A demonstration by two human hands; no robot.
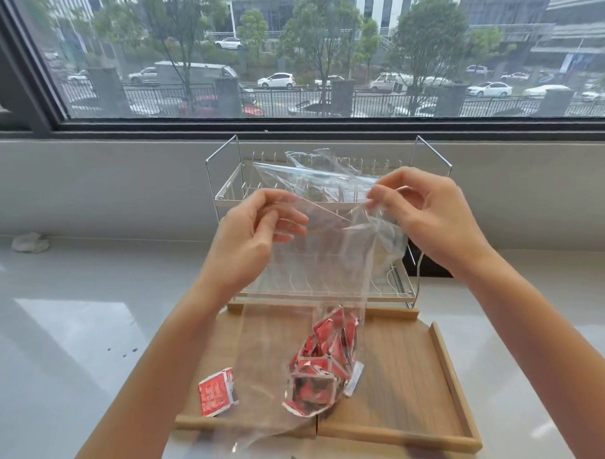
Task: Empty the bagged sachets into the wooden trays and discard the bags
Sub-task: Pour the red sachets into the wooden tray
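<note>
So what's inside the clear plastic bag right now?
A clump of red sachets sits at the bottom of the clear plastic bag; its upper part looks empty. They overlap, so the count and any hidden beneath cannot be told.

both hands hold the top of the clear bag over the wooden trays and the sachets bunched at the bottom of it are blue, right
Not quite: the head view shows the sachets are red, not blue. The rest holds: the left hand and right hand each pinch the top of the clear bag over the wooden trays, sachets bunched at its bottom.
</note>
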